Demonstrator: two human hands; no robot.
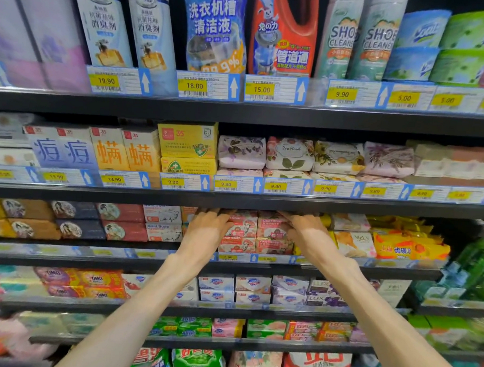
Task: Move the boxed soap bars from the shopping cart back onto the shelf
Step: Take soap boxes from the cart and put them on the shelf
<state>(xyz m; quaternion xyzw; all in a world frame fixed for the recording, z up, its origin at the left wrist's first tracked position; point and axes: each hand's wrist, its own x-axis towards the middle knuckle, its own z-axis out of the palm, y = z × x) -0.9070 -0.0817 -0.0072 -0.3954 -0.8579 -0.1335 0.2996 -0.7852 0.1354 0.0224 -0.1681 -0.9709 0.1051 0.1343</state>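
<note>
Two stacks of pink boxed Goat Soap bars [272, 236] stand on the third shelf [231, 266] from the top, in the middle of the head view. My left hand [208, 231] lies against the left stack's upper left side, fingers stretched over its top box. On the right stack's upper right corner my right hand [302, 231] does the same, its fingers reaching along the top. The fingertips of both hands sit in the shadow under the shelf above. The shopping cart is out of view.
White Goat Soap boxes [162, 225] stand just left of my left hand, and yellow packs [410, 246] to the right. Wrapped floral soaps [289, 155] fill the shelf above. The shelf edge above [234, 201] hangs low over the pink stacks. Safeguard boxes [252, 290] sit on the shelf below.
</note>
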